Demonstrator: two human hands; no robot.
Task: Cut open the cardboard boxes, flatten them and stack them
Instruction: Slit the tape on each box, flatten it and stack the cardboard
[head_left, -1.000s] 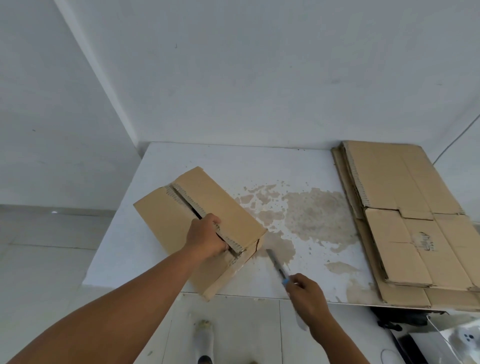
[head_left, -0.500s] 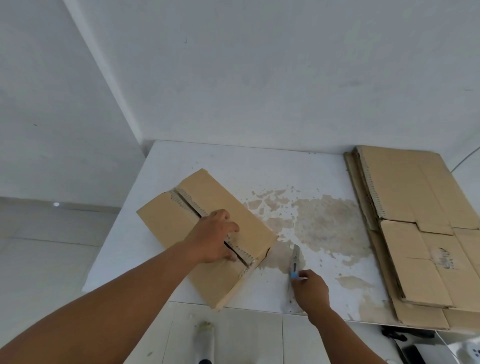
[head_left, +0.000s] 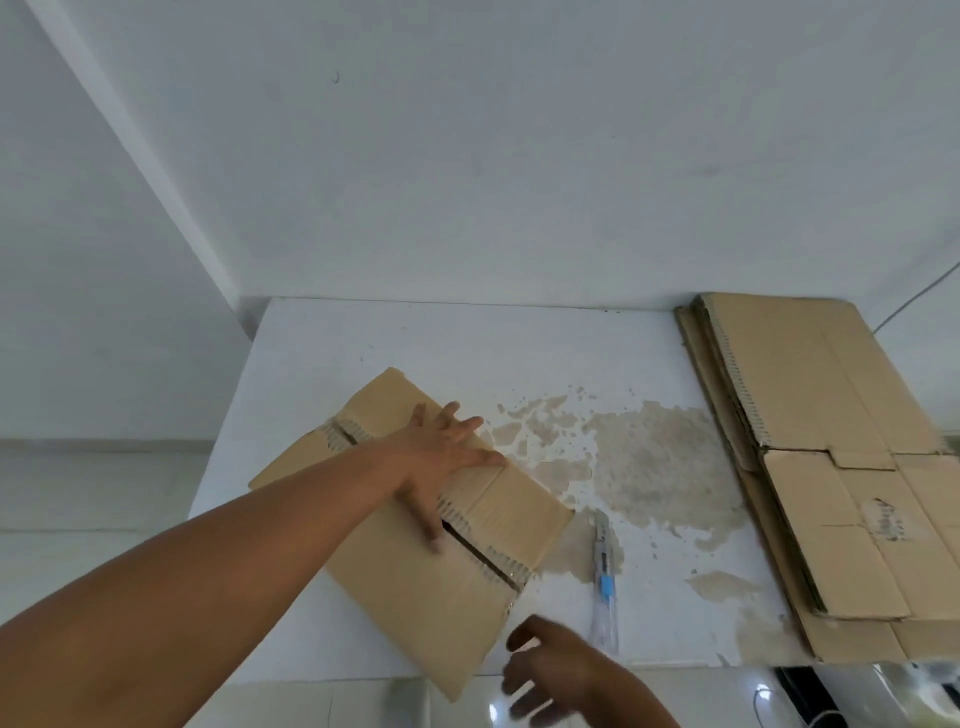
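Observation:
A brown cardboard box (head_left: 415, 587) lies on the white table (head_left: 467, 353), its top flaps parted along a slit seam. My left hand (head_left: 441, 457) rests flat on the far flap, fingers spread and thumb at the slit. A utility knife (head_left: 603, 571) with a blue slider lies on the table just right of the box. My right hand (head_left: 550, 670) hovers near the box's front right corner, fingers loose, holding nothing. A stack of flattened boxes (head_left: 831, 467) lies along the table's right side.
White walls stand behind and to the left of the table. A brown stain (head_left: 654, 462) covers the table's middle. The table's front edge runs just beyond my right hand, with tiled floor and dark objects (head_left: 810, 686) below at the lower right.
My right hand put the knife down on the table and moved left toward the box corner. My left hand opened from gripping the flap edge to lying flat on the flap.

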